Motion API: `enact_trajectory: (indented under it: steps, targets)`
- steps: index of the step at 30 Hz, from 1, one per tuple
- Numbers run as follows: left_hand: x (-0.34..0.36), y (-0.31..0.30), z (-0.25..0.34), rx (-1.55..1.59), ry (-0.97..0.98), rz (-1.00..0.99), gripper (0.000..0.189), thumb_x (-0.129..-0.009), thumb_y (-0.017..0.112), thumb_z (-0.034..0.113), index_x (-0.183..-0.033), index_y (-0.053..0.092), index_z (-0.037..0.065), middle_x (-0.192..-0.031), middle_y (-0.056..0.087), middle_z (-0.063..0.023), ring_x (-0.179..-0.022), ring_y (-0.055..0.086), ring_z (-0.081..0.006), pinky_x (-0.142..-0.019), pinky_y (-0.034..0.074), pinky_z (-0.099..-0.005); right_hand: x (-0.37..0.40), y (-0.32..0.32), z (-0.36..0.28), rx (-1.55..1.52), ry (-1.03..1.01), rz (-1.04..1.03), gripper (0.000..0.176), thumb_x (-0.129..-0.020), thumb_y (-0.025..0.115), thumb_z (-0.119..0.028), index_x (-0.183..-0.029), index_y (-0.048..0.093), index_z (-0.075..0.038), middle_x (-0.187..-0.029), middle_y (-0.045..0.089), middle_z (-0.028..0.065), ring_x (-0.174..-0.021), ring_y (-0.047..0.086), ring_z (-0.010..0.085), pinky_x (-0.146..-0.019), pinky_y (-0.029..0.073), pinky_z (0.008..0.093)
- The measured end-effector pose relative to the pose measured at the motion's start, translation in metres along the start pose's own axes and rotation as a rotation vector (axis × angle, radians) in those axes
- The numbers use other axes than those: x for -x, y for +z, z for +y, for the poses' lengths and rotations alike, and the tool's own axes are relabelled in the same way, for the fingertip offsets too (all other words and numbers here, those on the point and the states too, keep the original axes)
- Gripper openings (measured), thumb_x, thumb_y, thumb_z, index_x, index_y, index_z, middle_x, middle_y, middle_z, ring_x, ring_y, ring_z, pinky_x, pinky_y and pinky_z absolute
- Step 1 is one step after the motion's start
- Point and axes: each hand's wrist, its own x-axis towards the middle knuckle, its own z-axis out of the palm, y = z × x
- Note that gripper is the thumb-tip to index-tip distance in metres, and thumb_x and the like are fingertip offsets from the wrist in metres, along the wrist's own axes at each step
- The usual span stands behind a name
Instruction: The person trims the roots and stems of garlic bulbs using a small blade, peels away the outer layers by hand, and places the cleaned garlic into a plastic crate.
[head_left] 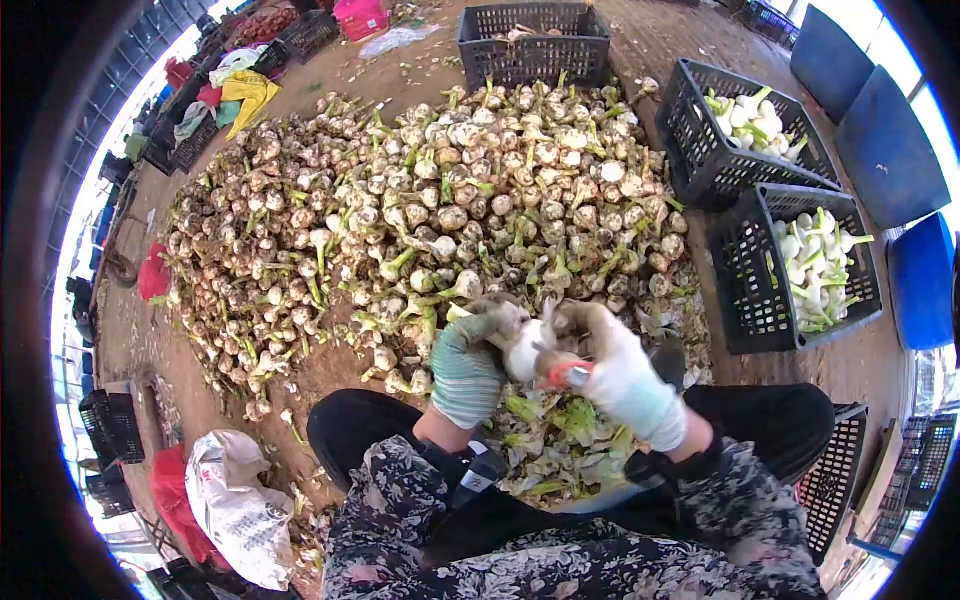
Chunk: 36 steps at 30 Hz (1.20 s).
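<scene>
A white, partly peeled garlic bulb (524, 355) is between my two gloved hands, above the lap. My left hand (474, 358), in a green and white striped glove, is closed round the bulb's left side. My right hand (622, 375), in a white and pale green glove, holds a tool with a red-orange handle (568, 374) against the bulb's right side; its blade is blurred. Beyond both hands spreads a big heap of unpeeled garlic bulbs (440, 210). Loose peelings (570, 425) lie below the hands, between the knees.
Two black crates of white peeled garlic (758, 125) (820, 270) stand at the right. Another black crate (535, 60) is behind the heap. Blue panels (885, 140) line the right side. A white sack (238, 505) lies at lower left, near red cloth (178, 500).
</scene>
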Motion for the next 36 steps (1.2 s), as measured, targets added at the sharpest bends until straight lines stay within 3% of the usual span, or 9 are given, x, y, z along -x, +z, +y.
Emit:
enact_trajectory:
  steps: [7, 9, 13, 16, 20, 27, 30, 33, 36]
  targets:
    - [-0.008, 0.007, 0.021, 0.206, 0.036, -0.010, 0.032, -0.085, 0.046, 0.030, -0.072, 0.054, 0.002, -0.075, 0.058, -0.0134, -0.072, 0.057, -0.0277, -0.074, 0.048, -0.0418, -0.005, -0.042, 0.037, 0.928, 0.241, -0.420, 0.032, -0.072, 0.066, -0.022, -0.092, 0.059, 0.001, -0.072, 0.062, 0.0172, -0.077, 0.061, 0.0317, -0.068, 0.047, 0.0373]
    - [-0.013, 0.002, 0.025, 0.314, -0.158, 0.059, 0.036, -0.087, 0.043, 0.034, -0.076, 0.054, 0.001, -0.076, 0.059, -0.0145, -0.070, 0.058, -0.0311, -0.069, 0.050, -0.0450, 0.002, -0.047, 0.026, 0.679, 0.217, -0.296, 0.035, -0.073, 0.065, -0.026, -0.094, 0.059, 0.000, -0.083, 0.061, 0.0192, -0.083, 0.058, 0.0365, -0.073, 0.046, 0.0389]
    - [-0.023, -0.003, 0.006, 0.233, -0.325, 0.164, 0.033, -0.088, 0.040, 0.030, -0.084, 0.054, 0.001, -0.076, 0.060, -0.0145, -0.070, 0.060, -0.0305, -0.066, 0.053, -0.0399, -0.012, -0.003, -0.031, 0.452, -0.609, 0.054, 0.028, -0.068, 0.064, -0.012, -0.095, 0.059, -0.004, -0.096, 0.059, 0.0170, -0.087, 0.056, 0.0349, -0.076, 0.046, 0.0393]
    - [-0.027, -0.018, 0.001, 0.272, -0.309, 0.200, 0.029, -0.088, 0.040, 0.028, -0.083, 0.055, 0.004, -0.077, 0.061, -0.0126, -0.071, 0.060, -0.0290, -0.067, 0.053, -0.0391, -0.012, -0.003, -0.017, 0.524, -0.622, -0.032, 0.031, -0.063, 0.063, -0.004, -0.094, 0.059, -0.005, -0.090, 0.059, 0.0157, -0.083, 0.057, 0.0344, -0.074, 0.046, 0.0388]
    - [-0.030, -0.016, 0.021, 0.337, -0.252, 0.254, 0.029, -0.087, 0.041, 0.031, -0.094, 0.054, 0.007, -0.084, 0.062, -0.0116, -0.076, 0.061, -0.0291, -0.069, 0.052, -0.0449, 0.033, 0.005, 0.036, 0.740, -0.110, -0.909, 0.025, -0.074, 0.056, -0.027, -0.082, 0.055, -0.004, -0.073, 0.059, 0.0185, -0.071, 0.059, 0.0348, -0.065, 0.047, 0.0423]
    - [-0.035, -0.022, 0.003, 0.292, -0.246, 0.265, 0.033, -0.088, 0.039, 0.032, -0.089, 0.056, 0.004, -0.081, 0.063, -0.0125, -0.072, 0.062, -0.0282, -0.066, 0.053, -0.0423, -0.004, -0.004, 0.007, 0.308, -0.180, 0.041, 0.034, -0.074, 0.066, -0.015, -0.101, 0.054, 0.003, -0.092, 0.060, 0.0197, -0.088, 0.059, 0.0314, -0.078, 0.046, 0.0344]
    - [-0.032, -0.022, -0.002, 0.277, -0.239, 0.213, 0.031, -0.088, 0.040, 0.031, -0.082, 0.055, 0.005, -0.075, 0.062, -0.0112, -0.068, 0.062, -0.0273, -0.065, 0.054, -0.0405, -0.007, 0.023, 0.012, -0.129, -0.158, 0.112, 0.033, -0.072, 0.065, -0.009, -0.101, 0.054, 0.001, -0.091, 0.059, 0.0183, -0.083, 0.059, 0.0291, -0.076, 0.046, 0.0297]
    - [-0.021, 0.003, 0.011, 0.328, -0.173, 0.340, 0.026, -0.086, 0.042, 0.029, -0.075, 0.053, 0.009, -0.067, 0.059, -0.0076, -0.058, 0.058, -0.0270, -0.057, 0.052, -0.0403, 0.021, 0.033, -0.008, 0.294, -0.417, -0.539, 0.022, -0.073, 0.060, -0.014, -0.093, 0.057, -0.006, -0.086, 0.059, 0.0145, -0.079, 0.059, 0.0313, -0.070, 0.048, 0.0352]
    - [-0.024, -0.001, 0.010, 0.230, -0.136, 0.334, 0.029, -0.086, 0.044, 0.032, -0.071, 0.053, 0.009, -0.068, 0.059, -0.0081, -0.060, 0.058, -0.0273, -0.058, 0.052, -0.0406, 0.009, 0.009, 0.021, -0.077, 0.009, -0.296, 0.057, -0.076, 0.064, -0.022, -0.124, 0.040, -0.003, -0.101, 0.059, 0.0137, -0.089, 0.060, 0.0273, -0.080, 0.048, 0.0348]
